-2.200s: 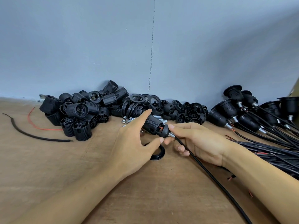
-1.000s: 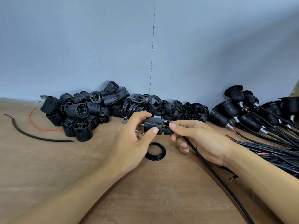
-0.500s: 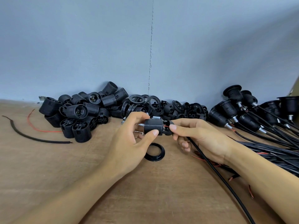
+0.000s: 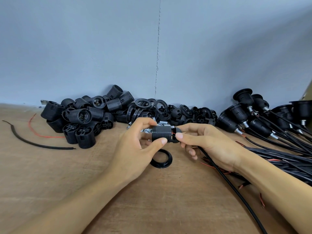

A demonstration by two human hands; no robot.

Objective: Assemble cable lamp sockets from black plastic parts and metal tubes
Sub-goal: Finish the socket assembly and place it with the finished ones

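While both parts hover above table (image 4: 70, 169), centre, for mating: left hand (image 4: 133, 149) pinches ribbed socket shell (image 4: 159, 134), right hand (image 4: 212, 142) pinches cable-end cap (image 4: 177, 130) against it, likely aligning clips. Loose ring (image 4: 168, 160) lies just beneath, handy for later.

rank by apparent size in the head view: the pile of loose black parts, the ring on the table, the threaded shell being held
1. pile of loose black parts, by far the largest
2. ring and threaded shell look alike; ring slightly wider, but the shell is partly hidden, so unranked
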